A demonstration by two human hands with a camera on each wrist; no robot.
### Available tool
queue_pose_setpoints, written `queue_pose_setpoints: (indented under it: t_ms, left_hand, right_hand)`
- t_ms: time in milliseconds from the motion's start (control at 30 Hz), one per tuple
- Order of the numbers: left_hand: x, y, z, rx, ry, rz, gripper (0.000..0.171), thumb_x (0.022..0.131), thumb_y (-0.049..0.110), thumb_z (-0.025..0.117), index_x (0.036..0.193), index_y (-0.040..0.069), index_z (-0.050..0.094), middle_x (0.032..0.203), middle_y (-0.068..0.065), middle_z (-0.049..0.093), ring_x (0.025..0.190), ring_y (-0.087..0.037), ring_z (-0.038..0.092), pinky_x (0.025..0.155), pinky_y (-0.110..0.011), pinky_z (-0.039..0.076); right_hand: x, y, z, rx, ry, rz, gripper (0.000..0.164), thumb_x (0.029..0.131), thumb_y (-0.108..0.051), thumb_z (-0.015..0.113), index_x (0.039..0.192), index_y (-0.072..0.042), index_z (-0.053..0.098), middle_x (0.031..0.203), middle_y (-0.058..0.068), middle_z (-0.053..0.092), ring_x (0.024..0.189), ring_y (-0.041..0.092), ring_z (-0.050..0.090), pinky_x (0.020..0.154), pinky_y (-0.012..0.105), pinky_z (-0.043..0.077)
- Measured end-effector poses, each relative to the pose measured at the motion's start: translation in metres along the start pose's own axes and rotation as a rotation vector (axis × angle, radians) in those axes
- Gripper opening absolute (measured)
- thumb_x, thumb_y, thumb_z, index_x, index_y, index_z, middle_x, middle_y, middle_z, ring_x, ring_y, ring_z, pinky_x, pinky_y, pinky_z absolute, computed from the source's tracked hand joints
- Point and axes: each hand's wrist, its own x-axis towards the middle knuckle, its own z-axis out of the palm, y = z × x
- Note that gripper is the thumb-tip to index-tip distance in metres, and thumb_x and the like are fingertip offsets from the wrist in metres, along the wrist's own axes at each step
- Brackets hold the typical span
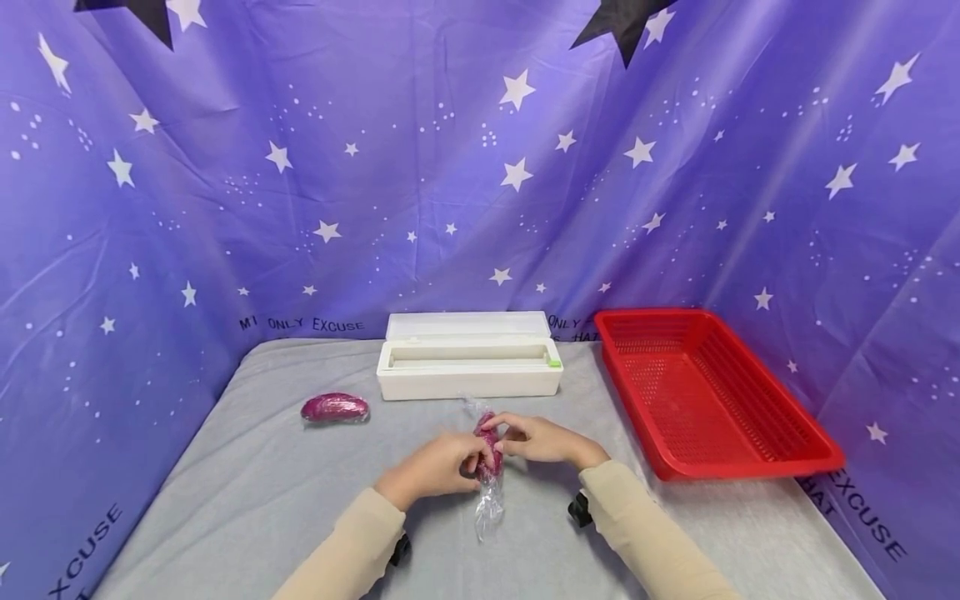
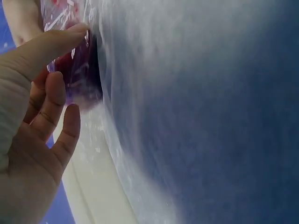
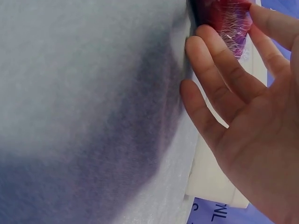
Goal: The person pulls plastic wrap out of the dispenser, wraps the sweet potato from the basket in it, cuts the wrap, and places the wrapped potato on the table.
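Observation:
A purple-red sweet potato (image 1: pixel 487 446) in clear plastic wrap lies lengthwise between the two hands, near the middle of the table. Loose wrap (image 1: pixel 489 510) trails from its near end, and more sticks out at the far end. From the left side, the left hand (image 1: pixel 448 462) grips it, thumb (image 2: pixel 70 39) over the film and fingers curled beneath. The right hand (image 1: pixel 542 438) pinches it from the other side, its lower fingers (image 3: pixel 201 105) held off it. A second wrapped sweet potato (image 1: pixel 335 407) rests on the table to the left.
Behind the hands stands a white cling-film dispenser box (image 1: pixel 468 383) with its lid (image 1: pixel 468 324) raised and a green slider (image 1: pixel 555 363) at the right end. A red perforated basket (image 1: pixel 738 471) sits at the right. Purple star-patterned cloth (image 1: pixel 420 183) hangs around the grey-covered table (image 1: pixel 247 475).

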Motion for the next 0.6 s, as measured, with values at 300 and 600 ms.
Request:
queue_pose_setpoints:
  t_ms: [300, 600]
  left_hand:
    - [-0.0003, 0.0084, 0.0049, -0.008, 0.025, 0.047, 0.017, 0.083, 0.017, 0.082, 0.09, 0.024, 0.069, 0.092, 0.012, 0.056, 0.084, 0.0, 0.052, 0.078, -0.015, 0.046]
    - [-0.0007, 0.0005, 0.0054, -0.134, 0.171, -0.039, 0.012, 0.093, 0.017, 0.073, 0.089, 0.02, 0.061, 0.095, 0.006, 0.058, 0.086, -0.013, 0.057, 0.077, -0.026, 0.05]
  right_hand:
    - [-0.0007, 0.0015, 0.0003, 0.029, 0.015, 0.034, 0.037, 0.102, -0.024, 0.059, 0.139, -0.023, 0.055, 0.106, -0.001, 0.068, 0.08, 0.019, 0.064, 0.069, 0.032, 0.052]
    - [-0.0001, 0.0029, 0.0004, 0.042, 0.021, 0.017, 0.035, 0.102, -0.021, 0.059, 0.137, -0.021, 0.055, 0.111, 0.004, 0.07, 0.095, 0.015, 0.066, 0.079, 0.034, 0.054]
